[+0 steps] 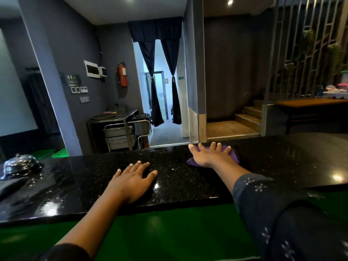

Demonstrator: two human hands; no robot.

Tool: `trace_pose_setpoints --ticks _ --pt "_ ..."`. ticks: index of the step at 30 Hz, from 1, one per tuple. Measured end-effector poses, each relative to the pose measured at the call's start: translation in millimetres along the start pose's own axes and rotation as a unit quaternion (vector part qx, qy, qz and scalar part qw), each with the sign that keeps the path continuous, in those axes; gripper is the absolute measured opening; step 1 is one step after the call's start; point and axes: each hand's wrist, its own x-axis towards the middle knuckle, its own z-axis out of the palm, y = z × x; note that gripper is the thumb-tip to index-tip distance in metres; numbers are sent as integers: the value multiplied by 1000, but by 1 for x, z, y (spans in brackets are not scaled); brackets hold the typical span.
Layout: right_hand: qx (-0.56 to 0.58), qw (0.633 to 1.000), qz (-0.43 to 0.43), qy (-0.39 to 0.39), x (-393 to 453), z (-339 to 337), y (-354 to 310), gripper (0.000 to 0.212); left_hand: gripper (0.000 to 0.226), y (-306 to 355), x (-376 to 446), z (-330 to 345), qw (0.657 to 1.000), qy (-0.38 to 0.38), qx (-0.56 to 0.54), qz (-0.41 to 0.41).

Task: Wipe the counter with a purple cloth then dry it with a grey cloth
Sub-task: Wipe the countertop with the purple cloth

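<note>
Pressing the purple cloth [232,154] flat at the black counter [94,174]'s far edge, right of centre, I keep my right hand [209,156] splayed; my left hand [131,179] rests flat, fingers apart, lower left.

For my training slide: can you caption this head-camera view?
Right hand presses purple cloth flat on black counter; left hand rests flat nearby.
</note>
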Motion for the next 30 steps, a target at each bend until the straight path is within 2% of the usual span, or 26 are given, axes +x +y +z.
trace_pose_setpoints --ticks 2,7,10,12,17,22,27,30 --pt "-13 999 -41 -1 -1 4 -22 78 64 1 1 1 1000 -1 1 1" --pt "-36 974 -218 -47 -13 19 -66 65 63 2 0 -1 1000 -2 9 -2" --pt "-32 968 -241 -58 -5 8 -51 57 62 0 -5 -3 1000 -7 10 1" --pt "-34 976 -209 -43 10 -2 -26 58 61 0 -7 -3 1000 -10 9 5" --pt "-34 999 -26 -20 63 -24 49 55 62 -3 -1 -3 1000 -11 -5 2" --pt "-55 998 2 -10 55 -24 40 59 62 -2 3 2 1000 0 0 5" --pt "-42 984 -169 -26 15 4 -36 66 61 2 -1 -1 1000 -4 -2 0" --pt "-41 970 -235 -51 -11 15 -60 66 59 0 -4 -3 1000 -10 2 2"
